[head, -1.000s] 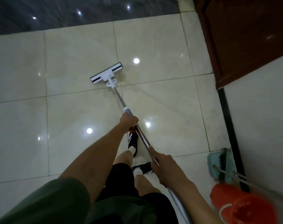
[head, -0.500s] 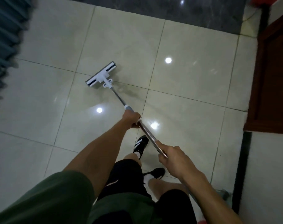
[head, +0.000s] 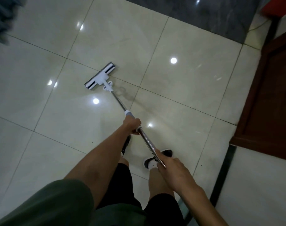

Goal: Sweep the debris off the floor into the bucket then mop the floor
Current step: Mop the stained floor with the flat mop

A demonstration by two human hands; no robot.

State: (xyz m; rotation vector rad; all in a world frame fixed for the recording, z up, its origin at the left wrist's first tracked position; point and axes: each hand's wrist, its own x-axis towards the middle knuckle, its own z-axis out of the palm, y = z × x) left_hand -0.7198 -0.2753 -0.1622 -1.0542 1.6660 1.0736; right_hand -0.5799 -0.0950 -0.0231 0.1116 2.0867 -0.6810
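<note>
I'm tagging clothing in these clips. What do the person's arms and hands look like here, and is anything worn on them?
Both forearms are bare. The left hand and right hand show no gloves, watch or rings. A loose dark green short sleeve covers the left upper arm.

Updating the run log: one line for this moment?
phase: mopping | left hand: grips mop handle | right hand: grips handle | mop head: on floor

- We see the mop (head: 122, 105) slanting across the pale tiled floor (head: 179, 82), its flat white head (head: 100, 76) lying on a grout line.
- Our left hand (head: 132, 124) grips the metal shaft just below the grey collar.
- Our right hand (head: 172, 170) holds the shaft's upper end, above a dark shoe (head: 157, 158).
- A brown wooden door (head: 272, 95) stands at the right.
</note>
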